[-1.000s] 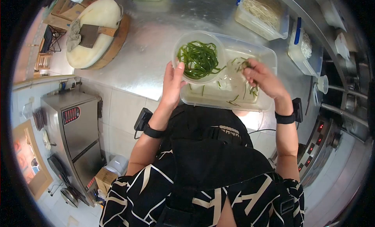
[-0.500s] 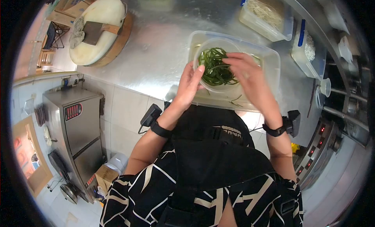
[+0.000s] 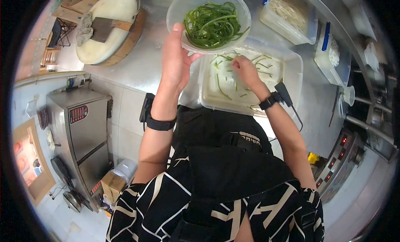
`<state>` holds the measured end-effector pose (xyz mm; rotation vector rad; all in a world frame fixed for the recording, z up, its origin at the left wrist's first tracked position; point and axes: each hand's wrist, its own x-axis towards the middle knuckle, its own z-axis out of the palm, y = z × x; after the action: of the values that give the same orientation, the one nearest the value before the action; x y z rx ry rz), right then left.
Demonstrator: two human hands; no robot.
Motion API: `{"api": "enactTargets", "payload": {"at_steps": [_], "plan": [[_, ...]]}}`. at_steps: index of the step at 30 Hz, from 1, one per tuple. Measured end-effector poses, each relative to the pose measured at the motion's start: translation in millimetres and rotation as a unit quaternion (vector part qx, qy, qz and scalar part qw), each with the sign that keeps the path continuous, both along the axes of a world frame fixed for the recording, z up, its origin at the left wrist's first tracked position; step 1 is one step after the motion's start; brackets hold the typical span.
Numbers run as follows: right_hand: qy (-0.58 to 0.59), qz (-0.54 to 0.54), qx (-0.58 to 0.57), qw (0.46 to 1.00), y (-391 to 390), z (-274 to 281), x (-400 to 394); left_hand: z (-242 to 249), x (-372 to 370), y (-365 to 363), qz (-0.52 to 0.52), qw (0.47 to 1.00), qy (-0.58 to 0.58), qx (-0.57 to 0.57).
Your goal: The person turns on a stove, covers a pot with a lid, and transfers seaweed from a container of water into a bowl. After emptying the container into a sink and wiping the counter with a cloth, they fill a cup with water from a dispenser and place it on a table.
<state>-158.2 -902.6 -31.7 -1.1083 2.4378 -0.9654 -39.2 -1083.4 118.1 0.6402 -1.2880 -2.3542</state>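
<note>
A cleaver [image 3: 102, 29] lies on a chopping block [image 3: 113, 9].

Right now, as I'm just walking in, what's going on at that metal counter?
A person's left hand holds up a round, translucent plastic bowl containing shiny green vegetable strips. The right hand is at a rectangular, clear plastic tub, fingers curled near loose green pieces scattered inside; whether it grips any is unclear. Off to the left, a dark-bladed, wooden-handled cleaver lies on a round, pale chopping block.
</note>
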Motion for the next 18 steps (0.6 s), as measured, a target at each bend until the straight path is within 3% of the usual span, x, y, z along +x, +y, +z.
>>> {"api": "enactTargets", "payload": {"at_steps": [5, 7, 8, 14, 16, 17, 18], "plan": [[0.031, 0.01, -0.009, 0.999, -28.9, -25.8, 7.6, -5.0, -1.2, 7.1, 0.004, 1.0, -0.006, 0.016], [0.039, 0.003, 0.102, 0.994, -39.4, -28.9, 10.1, -5.3, -0.2, 8.2, 0.004, 1.0, 0.002, 0.024], [0.037, 0.005, 0.101, 0.994, -41.9, -29.1, 11.4, -5.4, 1.1, 6.5, 0.006, 1.0, 0.0, 0.023], [-0.069, 0.116, 0.061, 0.989, -20.8, -39.1, 3.4, -3.8, 5.4, 3.2, 0.028, 1.0, -0.005, 0.006], [-0.076, 0.212, 0.096, 0.97, 6.1, -38.2, -3.9, -5.1, 7.7, 3.9, 0.033, 0.999, -0.02, 0.012], [-0.079, 0.211, 0.099, 0.969, 17.5, -31.5, -4.8, -7.2, 8.5, 3.8, 0.031, 0.999, -0.023, 0.015], [-0.087, 0.133, 0.075, 0.984, 28.5, -23.7, -8.7, -9.6, 8.8, 2.5, 0.028, 0.999, -0.021, 0.013]]}}
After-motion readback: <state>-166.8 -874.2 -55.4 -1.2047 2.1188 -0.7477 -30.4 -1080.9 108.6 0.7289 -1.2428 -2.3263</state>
